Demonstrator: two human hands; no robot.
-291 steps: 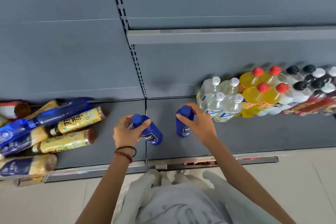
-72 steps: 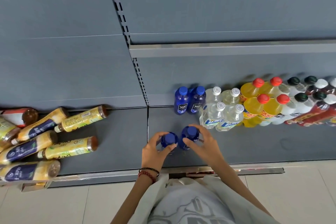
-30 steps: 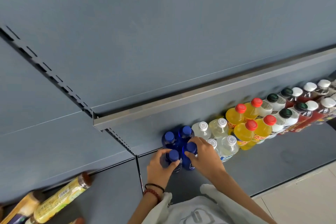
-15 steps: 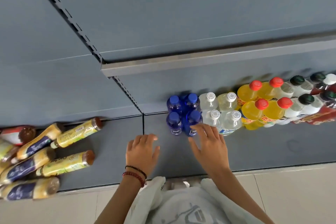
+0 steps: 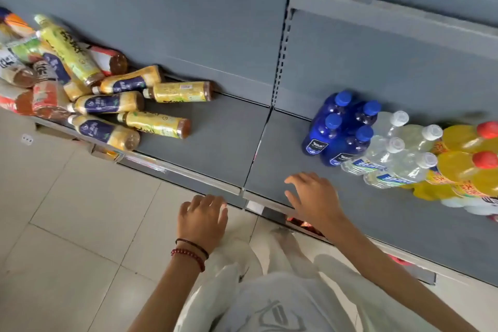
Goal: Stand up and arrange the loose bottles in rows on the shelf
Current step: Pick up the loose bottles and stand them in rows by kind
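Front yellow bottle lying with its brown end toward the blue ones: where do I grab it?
Best wrap the fingers round the yellow bottle mid-body, nearer its brown end, from above with the left hand. It lies flat, uncovered, with bare shelf beside that end.

Grey back panel [image 5: 188,8], pale tiled floor [image 5: 67,224]

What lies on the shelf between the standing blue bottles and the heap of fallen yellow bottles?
Bare grey shelf, crossed by one panel seam, seen in the head view.
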